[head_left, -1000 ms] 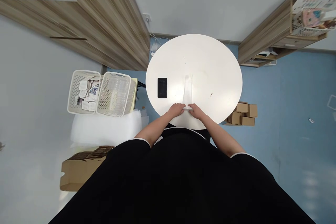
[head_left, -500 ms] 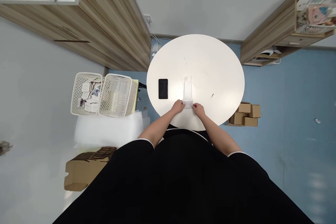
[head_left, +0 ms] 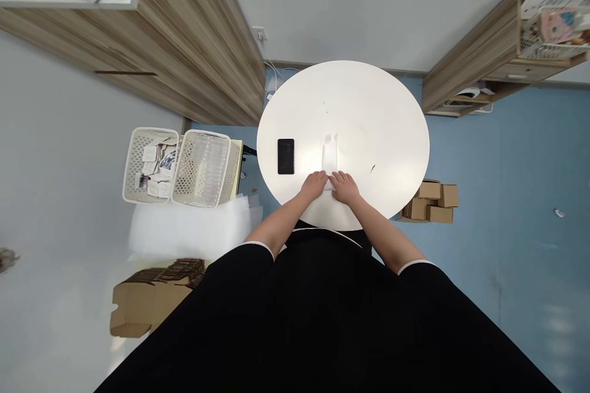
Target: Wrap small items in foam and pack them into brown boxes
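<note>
A narrow strip of white, slightly see-through foam sheet (head_left: 329, 156) lies on the round white table (head_left: 369, 116), its near end folded over toward the middle. My left hand (head_left: 315, 184) grips the left side of that fold, with the fingers bent over the top. On the right side, my right hand (head_left: 345, 187) holds the fold in the same way. The thumbs come close together at the near end. Whatever the foam may be wrapped around is hidden. Left of the strip rests a black tablet or phone (head_left: 286, 156), untouched.
Left of the table stand two white baskets (head_left: 177, 190), one with small packets, one with clear plastic pieces. Nearer are a stack of white foam sheets (head_left: 184, 230) and flattened brown cartons (head_left: 152, 301). Small brown boxes (head_left: 428, 202) sit low on the right.
My hands have shifted from pinching the fold's outer corners to lying over it, closer together. The folded end has moved slightly or is now mostly covered by my fingers.
</note>
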Action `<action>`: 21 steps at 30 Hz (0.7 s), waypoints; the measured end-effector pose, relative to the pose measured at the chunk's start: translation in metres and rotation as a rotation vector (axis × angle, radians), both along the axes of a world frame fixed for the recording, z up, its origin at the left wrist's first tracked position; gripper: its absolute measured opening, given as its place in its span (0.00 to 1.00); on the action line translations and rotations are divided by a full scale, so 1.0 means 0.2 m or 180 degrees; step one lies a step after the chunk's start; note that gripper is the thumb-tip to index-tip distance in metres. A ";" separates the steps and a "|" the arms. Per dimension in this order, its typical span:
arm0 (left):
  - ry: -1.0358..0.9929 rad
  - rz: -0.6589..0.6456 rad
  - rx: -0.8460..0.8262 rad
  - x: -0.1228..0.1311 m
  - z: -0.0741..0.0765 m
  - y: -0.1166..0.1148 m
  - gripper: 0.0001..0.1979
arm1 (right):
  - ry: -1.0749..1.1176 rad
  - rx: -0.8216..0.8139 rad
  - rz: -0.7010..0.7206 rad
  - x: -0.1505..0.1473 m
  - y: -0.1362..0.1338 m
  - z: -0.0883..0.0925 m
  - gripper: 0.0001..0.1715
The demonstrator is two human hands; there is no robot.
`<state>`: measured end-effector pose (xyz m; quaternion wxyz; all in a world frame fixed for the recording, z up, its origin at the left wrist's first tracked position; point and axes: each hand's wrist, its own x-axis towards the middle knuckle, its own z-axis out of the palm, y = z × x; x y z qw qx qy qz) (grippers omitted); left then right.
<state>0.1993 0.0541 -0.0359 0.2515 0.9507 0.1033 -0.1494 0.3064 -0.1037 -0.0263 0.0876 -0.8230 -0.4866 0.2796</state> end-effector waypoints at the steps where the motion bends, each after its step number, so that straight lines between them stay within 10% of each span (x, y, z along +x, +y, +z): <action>1: -0.0035 -0.0162 0.0043 0.00 0.00 0.01 0.20 | 0.0000 0.0008 0.0027 0.00 0.00 -0.01 0.40; 15: -0.0003 -0.0884 -0.0114 -0.26 0.05 -0.15 0.20 | 0.0330 0.0043 0.0060 -0.16 -0.33 0.00 0.31; 21: 0.0175 -0.0913 -0.0256 -0.12 0.09 -0.02 0.16 | 0.0382 -0.0056 -0.0028 -0.07 -0.26 0.04 0.27</action>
